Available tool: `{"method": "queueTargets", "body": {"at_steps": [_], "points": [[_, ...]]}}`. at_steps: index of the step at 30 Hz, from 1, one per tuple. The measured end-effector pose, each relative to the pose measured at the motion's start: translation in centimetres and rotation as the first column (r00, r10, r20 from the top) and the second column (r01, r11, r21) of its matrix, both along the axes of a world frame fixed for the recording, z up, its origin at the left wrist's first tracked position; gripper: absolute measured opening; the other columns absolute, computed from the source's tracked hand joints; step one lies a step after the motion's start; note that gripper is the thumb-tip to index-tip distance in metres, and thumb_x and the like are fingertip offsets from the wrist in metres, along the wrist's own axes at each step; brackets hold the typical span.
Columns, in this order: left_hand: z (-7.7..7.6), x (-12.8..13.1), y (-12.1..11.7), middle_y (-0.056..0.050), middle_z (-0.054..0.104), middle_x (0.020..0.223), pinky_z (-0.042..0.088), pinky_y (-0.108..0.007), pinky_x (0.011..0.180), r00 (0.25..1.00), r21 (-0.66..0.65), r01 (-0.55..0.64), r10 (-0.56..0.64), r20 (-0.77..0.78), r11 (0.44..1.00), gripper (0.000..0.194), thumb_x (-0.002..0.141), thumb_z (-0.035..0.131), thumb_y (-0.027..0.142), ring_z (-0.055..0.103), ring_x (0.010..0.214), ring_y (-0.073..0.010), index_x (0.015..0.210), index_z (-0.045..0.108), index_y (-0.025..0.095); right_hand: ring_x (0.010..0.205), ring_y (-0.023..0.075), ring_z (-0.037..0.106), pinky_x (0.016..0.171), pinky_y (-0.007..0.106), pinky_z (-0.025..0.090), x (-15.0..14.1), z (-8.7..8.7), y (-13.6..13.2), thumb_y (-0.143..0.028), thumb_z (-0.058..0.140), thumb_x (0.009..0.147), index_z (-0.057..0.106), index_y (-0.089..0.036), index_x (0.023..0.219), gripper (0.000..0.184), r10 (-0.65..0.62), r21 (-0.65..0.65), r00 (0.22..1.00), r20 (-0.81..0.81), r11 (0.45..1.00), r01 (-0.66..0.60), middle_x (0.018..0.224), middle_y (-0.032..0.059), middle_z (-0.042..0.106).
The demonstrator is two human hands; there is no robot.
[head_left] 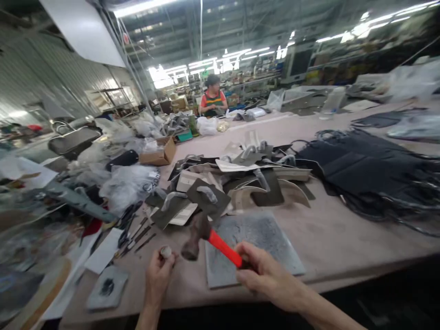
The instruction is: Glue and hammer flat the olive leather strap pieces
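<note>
My right hand (257,270) is wrapped round the red handle of a hammer (225,247). The dark metal head points left, raised over the left edge of a grey slab (254,233) on the table. Left of the slab, my left hand (161,270) pinches a small round whitish piece (166,251) between thumb and fingers; its exact kind I cannot make out. Just behind the slab lies a heap of grey-brown cut panels (209,197), several with plastic-wrapped handles.
Slim hand tools (137,233) and a small grey block with a dark stain (107,288) lie at the left. Black bags or panels (371,165) cover the right side. A cardboard box (160,153) and plastic bags stand back left. Across the table sits a person (213,98).
</note>
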State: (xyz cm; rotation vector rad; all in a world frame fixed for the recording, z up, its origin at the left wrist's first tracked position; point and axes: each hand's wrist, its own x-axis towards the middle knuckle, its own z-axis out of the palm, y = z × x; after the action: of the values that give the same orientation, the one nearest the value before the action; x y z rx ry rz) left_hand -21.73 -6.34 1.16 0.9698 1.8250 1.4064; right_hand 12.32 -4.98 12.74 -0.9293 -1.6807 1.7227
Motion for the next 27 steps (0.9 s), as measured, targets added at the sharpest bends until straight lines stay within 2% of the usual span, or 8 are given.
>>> {"method": "queueTargets", "body": {"at_steps": [4,9,12,17,19,22,24,27], "points": [[0.5,7.8,1.9,-0.008,0.074,0.092,0.061,-0.036,0.074,0.981,0.042,0.187,-0.189,0.045,0.981,0.049,0.076,0.073,0.044,0.074,0.079,-0.0230,0.113,0.058,0.016,0.064,0.0120,0.042,0.059,0.024,0.037,9.5,-4.6,-3.6,-0.052,0.053,0.093,0.050,-0.021,0.074,0.036,-0.299,0.147,0.891,0.340,0.953,0.264,0.069,-0.0030,0.045],[0.2,13.4,4.6,-0.012,0.072,0.112,0.057,-0.040,0.092,0.878,0.080,0.261,-0.202,-0.433,0.962,0.036,0.087,0.057,0.031,0.070,0.100,-0.0258,0.121,0.059,0.018,0.057,0.0175,0.046,0.055,0.030,0.038,19.4,-12.1,-5.2,-0.068,0.043,0.088,0.055,-0.024,0.075,0.047,-0.553,0.276,0.576,0.602,0.821,0.500,0.061,-0.0012,0.044],[-1.1,14.1,5.0,-0.013,0.071,0.118,0.053,-0.041,0.100,0.770,0.064,0.319,-0.219,-0.599,0.945,0.035,0.088,0.050,0.024,0.068,0.109,-0.0270,0.121,0.060,0.020,0.058,0.0224,0.052,0.057,0.034,0.039,23.3,-14.0,-4.3,-0.062,0.037,0.090,0.055,-0.025,0.074,0.044,-0.594,0.474,0.351,0.724,0.797,0.374,0.064,0.0039,0.050],[-2.4,14.0,4.9,-0.011,0.072,0.116,0.045,-0.047,0.110,0.692,0.036,0.356,-0.237,-0.682,0.934,0.034,0.088,0.048,0.021,0.065,0.113,-0.0286,0.118,0.064,0.022,0.075,0.0310,0.060,0.064,0.042,0.044,23.4,-12.6,-2.5,-0.043,0.041,0.093,0.061,-0.018,0.079,0.035,-0.669,0.669,0.005,0.743,0.743,-0.010,0.083,0.0171,0.059],[-2.5,13.4,4.9,-0.011,0.071,0.117,0.048,-0.045,0.107,0.767,0.061,0.247,-0.156,-0.623,0.967,0.034,0.089,0.050,0.023,0.066,0.112,-0.0280,0.120,0.063,0.021,0.081,0.0301,0.062,0.070,0.043,0.048,21.7,-12.0,-1.8,-0.040,0.040,0.094,0.065,-0.016,0.093,0.034,-0.719,0.715,0.081,0.690,0.695,0.077,0.094,0.0183,0.062],[-2.9,11.8,4.7,-0.011,0.072,0.113,0.053,-0.039,0.097,0.878,0.074,0.065,-0.022,-0.478,0.995,0.035,0.089,0.055,0.030,0.068,0.105,-0.0258,0.122,0.061,0.019,0.098,0.0278,0.065,0.084,0.041,0.053,18.7,-12.5,0.0,-0.044,0.042,0.095,0.062,-0.015,0.116,0.041,-0.737,0.667,0.435,0.517,0.666,0.334,0.117,0.0172,0.064],[-3.4,10.9,4.4,-0.010,0.073,0.108,0.054,-0.037,0.095,0.924,0.073,0.019,0.010,-0.383,0.997,0.036,0.090,0.058,0.035,0.069,0.102,-0.0241,0.121,0.061,0.017,0.119,0.0290,0.060,0.101,0.044,0.050,16.7,-13.5,1.4,-0.048,0.044,0.093,0.056,-0.015,0.131,0.051,-0.671,0.576,0.623,0.401,0.714,0.398,0.134,0.0170,0.060],[-4.5,10.5,3.9,-0.011,0.074,0.106,0.054,-0.035,0.094,0.958,0.073,0.007,0.014,-0.285,0.997,0.038,0.088,0.061,0.039,0.070,0.101,-0.0227,0.118,0.062,0.016,0.145,0.0306,0.039,0.120,0.052,0.031,14.1,-15.1,3.1,-0.052,0.045,0.091,0.044,-0.014,0.145,0.067,-0.569,0.490,0.749,0.338,0.786,0.376,0.155,0.0184,0.044]]}}
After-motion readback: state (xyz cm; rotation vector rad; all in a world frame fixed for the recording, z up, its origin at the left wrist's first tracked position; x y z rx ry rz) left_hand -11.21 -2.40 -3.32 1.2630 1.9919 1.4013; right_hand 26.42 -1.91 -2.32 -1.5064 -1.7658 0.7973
